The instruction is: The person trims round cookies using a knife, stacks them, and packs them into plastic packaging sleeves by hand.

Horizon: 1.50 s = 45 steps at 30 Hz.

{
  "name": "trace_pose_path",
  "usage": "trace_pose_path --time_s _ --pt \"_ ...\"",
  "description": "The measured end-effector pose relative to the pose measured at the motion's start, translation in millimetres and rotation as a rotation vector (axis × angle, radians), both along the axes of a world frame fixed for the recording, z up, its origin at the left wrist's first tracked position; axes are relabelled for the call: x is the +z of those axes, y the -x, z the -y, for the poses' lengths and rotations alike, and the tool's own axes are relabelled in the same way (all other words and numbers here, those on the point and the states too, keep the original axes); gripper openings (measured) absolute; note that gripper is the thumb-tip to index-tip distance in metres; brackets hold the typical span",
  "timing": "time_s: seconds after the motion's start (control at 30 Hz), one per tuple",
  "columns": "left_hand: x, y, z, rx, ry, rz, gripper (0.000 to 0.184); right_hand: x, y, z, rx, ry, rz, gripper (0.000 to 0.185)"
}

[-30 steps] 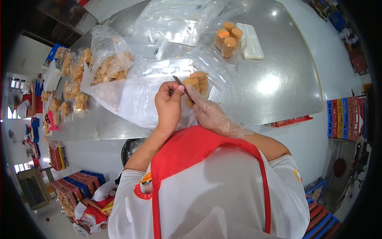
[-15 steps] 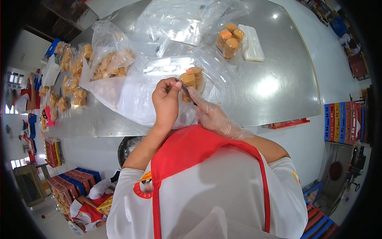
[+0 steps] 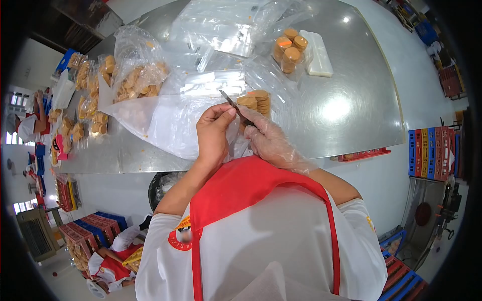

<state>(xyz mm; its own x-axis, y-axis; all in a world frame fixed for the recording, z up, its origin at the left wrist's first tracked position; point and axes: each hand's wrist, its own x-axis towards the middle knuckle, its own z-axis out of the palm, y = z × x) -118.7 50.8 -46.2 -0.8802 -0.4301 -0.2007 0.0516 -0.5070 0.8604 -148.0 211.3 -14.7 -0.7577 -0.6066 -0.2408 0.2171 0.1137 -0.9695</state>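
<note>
A dark-handled knife points up and to the left between my two hands. My right hand, in a clear plastic glove, is closed around its handle end. The thumb and forefinger of my bare left hand pinch at the blade's middle, below the tip. Just behind the knife stands a clear bag of round cookies in stacks, with a small orange mark on it. Its lower part is hidden by my right hand. Clear plastic sheeting lies under both hands.
Another bag of cookies stands beside a white stack of bags. Packed cookies crowd the left of the metal table. Flat plastic bags lie at the back. A co-worker is at lower left, near stacked crates.
The knife's blade now sticks up past my left fingers, which have slid down along it. The nearer cookie bag has shifted right and turned.
</note>
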Motion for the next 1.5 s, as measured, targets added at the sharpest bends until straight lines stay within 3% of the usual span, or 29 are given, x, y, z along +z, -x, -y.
trace_pose_path --time_s 0.47,0.87,0.97,1.1,1.3,1.5 --pt "0.6 6.3 8.0 0.104 -0.091 -0.021 0.009 3.2 -6.3 -7.7 0.030 -0.019 0.128 0.048" --pt "4.8 2.6 -0.9 0.018 -0.128 0.022 0.005 7.3 0.4 -2.2 0.016 -0.041 0.098 0.048" --pt "12.2 0.3 -10.9 -0.045 -0.218 -0.027 0.008 0.7 7.1 3.6 0.027 0.027 0.074 0.049" --pt "17.8 1.9 -4.6 -0.048 -0.152 0.053 0.011 1.9 4.0 5.3 -0.042 0.134 0.190 0.049" --pt "26.4 1.6 -10.6 -0.093 -0.221 0.013 0.028 -6.4 6.1 3.6 -0.095 0.201 0.322 0.046" --pt "-18.2 3.7 -3.2 -0.096 -0.338 -0.079 0.024 1.8 11.4 2.8 -0.046 0.157 0.328 0.044"
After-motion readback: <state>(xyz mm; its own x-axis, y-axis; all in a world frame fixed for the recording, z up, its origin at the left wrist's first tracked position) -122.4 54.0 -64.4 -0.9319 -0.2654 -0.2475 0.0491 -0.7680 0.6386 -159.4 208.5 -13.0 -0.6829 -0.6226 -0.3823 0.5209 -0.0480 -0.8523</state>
